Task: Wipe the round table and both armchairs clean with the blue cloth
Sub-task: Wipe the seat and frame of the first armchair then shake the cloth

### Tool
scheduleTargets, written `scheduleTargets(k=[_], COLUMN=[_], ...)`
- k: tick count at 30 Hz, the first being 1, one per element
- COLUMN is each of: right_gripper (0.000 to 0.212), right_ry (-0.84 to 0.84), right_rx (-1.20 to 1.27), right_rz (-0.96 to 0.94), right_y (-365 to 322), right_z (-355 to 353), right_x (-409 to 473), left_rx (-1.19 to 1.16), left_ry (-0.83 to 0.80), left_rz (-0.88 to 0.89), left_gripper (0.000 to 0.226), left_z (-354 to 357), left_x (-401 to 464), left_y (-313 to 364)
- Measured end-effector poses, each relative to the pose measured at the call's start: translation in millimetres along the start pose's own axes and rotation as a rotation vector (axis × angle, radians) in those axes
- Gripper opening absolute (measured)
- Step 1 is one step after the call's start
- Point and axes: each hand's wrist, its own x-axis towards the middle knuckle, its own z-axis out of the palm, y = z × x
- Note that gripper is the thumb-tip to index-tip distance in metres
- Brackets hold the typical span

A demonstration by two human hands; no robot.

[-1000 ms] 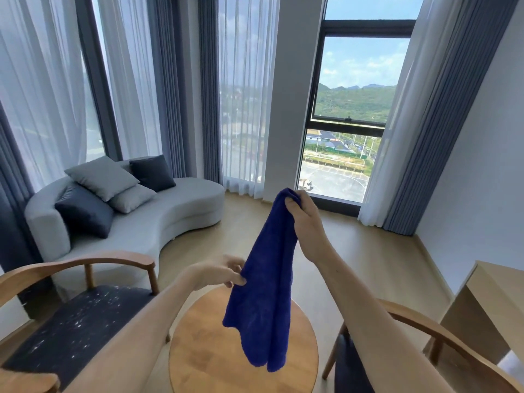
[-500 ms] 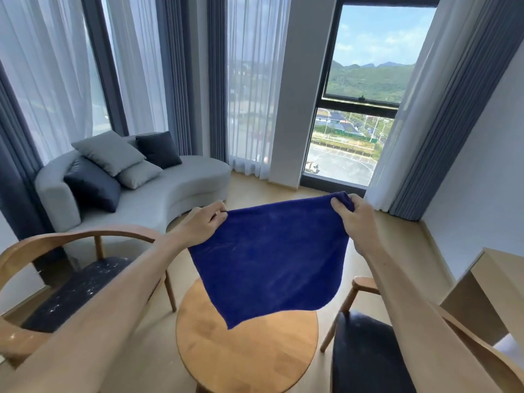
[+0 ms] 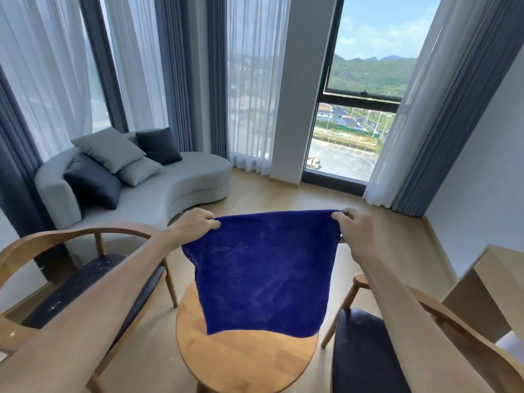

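The room holds a curved grey sofa (image 3: 170,188) by the curtained windows, well apart from the work area. Nearer the person stand two wooden armchairs with dark seat pads: the left armchair (image 3: 85,285), whose seat shows pale specks, and the right armchair (image 3: 368,350), seen only in part. Between them sits the round worktop (image 3: 249,361), its wooden surface bare where visible.

The blue cloth (image 3: 263,276) hangs in the air above the worktop, spread flat by its two upper corners, its lower edge loose and seemingly clear of the wood, though this cannot be confirmed from this angle. The left hand (image 3: 195,225) pinches the left corner, fingers (image 3: 211,222) curled and clamped on the fabric. The right hand (image 3: 354,231) does likewise at the right corner, fingers (image 3: 338,215) closed upon the hem.

Assessment: the step in hand is preparation, with the cloth opened out ahead of wiping. No surface appears to have been wiped yet; the task stands at its start.

The next move calls for the cloth to be folded or bunched into a pad, taken into one hand, and lowered flat onto the worktop. Strokes should cover the whole round surface to its rim. The speckled left seat will likely need firmer passes afterwards.
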Motion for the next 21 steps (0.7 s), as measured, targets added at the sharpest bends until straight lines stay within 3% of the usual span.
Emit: scheduleTargets(k=[5, 8, 11, 14, 17, 21], right_gripper=[0.016, 0.015, 0.015, 0.016, 0.024, 0.028], right_ry=[-0.134, -0.312, -0.38, -0.329, -0.226, -0.091], right_rx=[-0.035, -0.027, -0.038, -0.108, -0.098, -0.013], right_rz=[-0.013, -0.065, -0.139, -0.159, -0.043, 0.096], right_y=[-2.1, -10.0, -12.5, -8.6, 3.3, 22.0], right_z=[36.5, 65.1, 80.2, 80.4, 69.8, 44.5], right_x=[-25.0, -44.9, -56.1, -51.6, -34.2, -12.5], left_rx=[-0.443, -0.673, -0.772, -0.66, -0.314, 0.035], left_ry=[0.097, -0.002, -0.068, -0.03, 0.005, -0.117], left_rz=[-0.236, -0.289, -0.289, -0.298, -0.284, -0.322], left_gripper=[0.026, 0.018, 0.019, 0.02, 0.02, 0.019], left_z=[36.6, 63.0, 75.0, 73.5, 56.7, 29.2], left_x=[2.4, 0.0, -1.8, -0.5, 4.6, 11.2], left_y=[30.1, 55.0, 70.4, 72.2, 60.5, 28.0])
